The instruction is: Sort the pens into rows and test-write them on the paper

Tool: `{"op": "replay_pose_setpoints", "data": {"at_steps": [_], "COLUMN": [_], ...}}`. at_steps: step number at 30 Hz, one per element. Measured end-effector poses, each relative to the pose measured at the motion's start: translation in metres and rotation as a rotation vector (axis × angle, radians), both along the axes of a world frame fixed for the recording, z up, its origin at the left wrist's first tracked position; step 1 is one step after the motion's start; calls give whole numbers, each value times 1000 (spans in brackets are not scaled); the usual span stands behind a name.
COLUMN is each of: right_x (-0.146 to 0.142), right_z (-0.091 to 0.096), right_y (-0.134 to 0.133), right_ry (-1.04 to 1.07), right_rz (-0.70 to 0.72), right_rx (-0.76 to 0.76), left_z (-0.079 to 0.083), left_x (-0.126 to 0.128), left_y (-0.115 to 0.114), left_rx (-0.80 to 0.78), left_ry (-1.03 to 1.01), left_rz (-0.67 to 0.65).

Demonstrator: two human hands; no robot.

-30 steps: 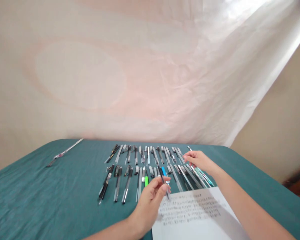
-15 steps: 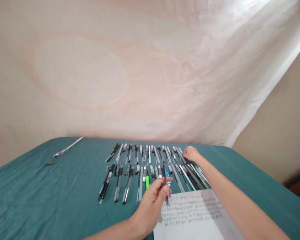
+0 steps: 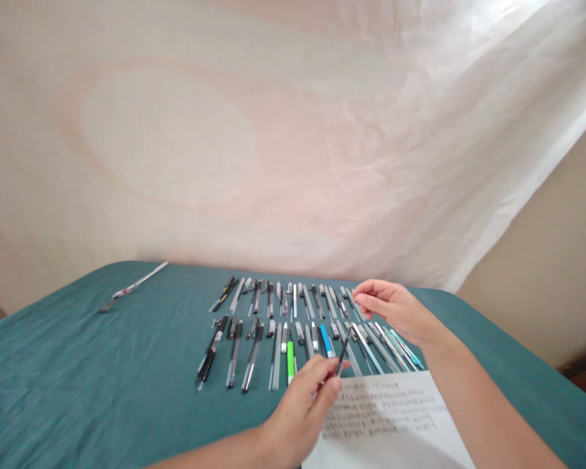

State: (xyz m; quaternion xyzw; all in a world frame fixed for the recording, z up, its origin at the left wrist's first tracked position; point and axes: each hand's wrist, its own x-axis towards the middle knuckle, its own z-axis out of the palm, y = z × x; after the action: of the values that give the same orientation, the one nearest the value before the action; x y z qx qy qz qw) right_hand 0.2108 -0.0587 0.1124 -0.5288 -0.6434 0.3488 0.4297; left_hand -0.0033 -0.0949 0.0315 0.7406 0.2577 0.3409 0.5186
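Note:
My left hand [image 3: 305, 404] is closed around a slim dark pen [image 3: 344, 352], which stands tilted up between thumb and fingers above the top edge of a handwritten white sheet [image 3: 390, 436]. Over the right end of the far row of pens, my right hand [image 3: 383, 306] has thumb and fingertips pinched together. Whatever lies in that pinch is too small to make out. Beneath both hands, pens, clear barrels and caps lie in two rows. A green pen [image 3: 290, 361] and a blue one [image 3: 326, 340] stand out in the near row.
A dark green cloth [image 3: 127, 391] covers the table. A long thin white-and-clear item [image 3: 139, 282] lies by itself at the far left. Several black pens [image 3: 209, 355] form the left end of the near row. A pale draped sheet [image 3: 273, 163] hangs behind the table.
My right hand has lifted off the far row's right end, coming slightly nearer with fingertips pinched. The pen in my left hand has moved right and now leans to the right.

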Motion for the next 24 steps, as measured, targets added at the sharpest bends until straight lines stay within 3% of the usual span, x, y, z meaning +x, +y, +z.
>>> {"op": "replay_pose_setpoints", "data": {"at_steps": [5,24], "right_x": [-20,-20], "right_z": [23,8], "right_y": [-26,-20], "right_ry": [-5,-197], "right_rz": [52,180], "right_rx": [17,-25], "left_z": [0,-2], "left_x": [-1,1], "left_y": [2,8], "left_rx": [78,81], "left_ry": [20,35], "left_rz": [14,31]}}
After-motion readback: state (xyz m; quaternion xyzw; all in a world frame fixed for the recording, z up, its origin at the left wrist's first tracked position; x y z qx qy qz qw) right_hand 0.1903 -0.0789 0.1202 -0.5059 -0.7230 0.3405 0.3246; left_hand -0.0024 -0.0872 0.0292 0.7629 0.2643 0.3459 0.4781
